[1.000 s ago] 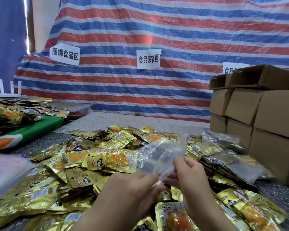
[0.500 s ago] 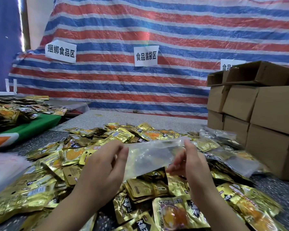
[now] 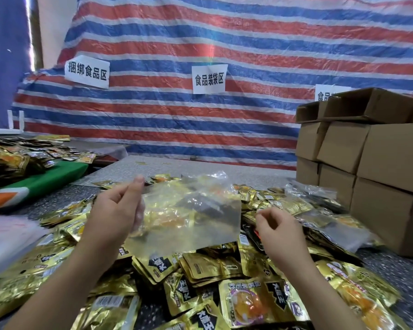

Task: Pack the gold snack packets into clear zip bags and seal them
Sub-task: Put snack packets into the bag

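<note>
We hold one clear zip bag point(image 3: 191, 217) above the heap of gold snack packets point(image 3: 224, 279) on the table point(image 3: 391, 270).

Our left hand point(image 3: 116, 210) pinches the bag's left edge between thumb and fingers, so the thin, crinkled film hangs spread out over the pile; it looks empty, though gold showing through makes that hard to judge. Our right hand point(image 3: 278, 231) hovers just right of the bag, fingers loosely curled, holding nothing. The flat, shiny foil packets cover the speckled grey table, some cut off at the bottom edge. More clear bags point(image 3: 320, 206) lie crumpled at the right beside stacked brown cardboard boxes point(image 3: 367, 158), their contents hidden. A striped tarpaulin point(image 3: 224, 39) hangs behind.
</note>
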### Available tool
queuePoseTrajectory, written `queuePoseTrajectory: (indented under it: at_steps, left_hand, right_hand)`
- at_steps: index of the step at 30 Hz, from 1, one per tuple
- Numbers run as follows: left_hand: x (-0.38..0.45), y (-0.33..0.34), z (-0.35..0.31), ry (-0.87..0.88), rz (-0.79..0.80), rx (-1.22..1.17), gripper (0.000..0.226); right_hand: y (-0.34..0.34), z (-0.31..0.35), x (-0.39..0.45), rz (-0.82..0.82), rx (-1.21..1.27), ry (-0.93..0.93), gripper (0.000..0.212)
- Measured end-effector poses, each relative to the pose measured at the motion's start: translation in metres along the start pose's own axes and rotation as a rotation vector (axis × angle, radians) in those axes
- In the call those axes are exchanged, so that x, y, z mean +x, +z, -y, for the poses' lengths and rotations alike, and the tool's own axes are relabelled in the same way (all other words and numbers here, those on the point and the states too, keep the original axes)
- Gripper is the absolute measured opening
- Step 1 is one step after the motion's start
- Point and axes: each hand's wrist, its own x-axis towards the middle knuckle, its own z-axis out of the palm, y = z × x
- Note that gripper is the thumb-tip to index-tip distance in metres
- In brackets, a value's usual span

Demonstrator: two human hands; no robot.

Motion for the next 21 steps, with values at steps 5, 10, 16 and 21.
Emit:
queuePoseTrajectory:
  at_steps: [5, 10, 16, 21]
  left_hand:
    - [0.007, -0.007, 0.006, -0.070, 0.054, 0.021, 0.050]
    - [0.013, -0.010, 0.017, -0.066, 0.078, 0.079, 0.056]
    - [0.007, 0.002, 0.031, 0.022, 0.189, 0.166, 0.056]
    - [0.003, 0.009, 0.038, 0.083, 0.253, 0.199, 0.059]
  right_hand:
    - [0.012, 0.000, -0.008, 0.250, -0.310, -0.107, 0.033]
    - [0.018, 0.008, 0.005, 0.301, -0.465, -0.175, 0.037]
    - [0.023, 0.012, 0.055, 0.307, -0.685, -0.173, 0.060]
    - [0.023, 0.003, 0.084, 0.473, -0.736, -0.034, 0.079]
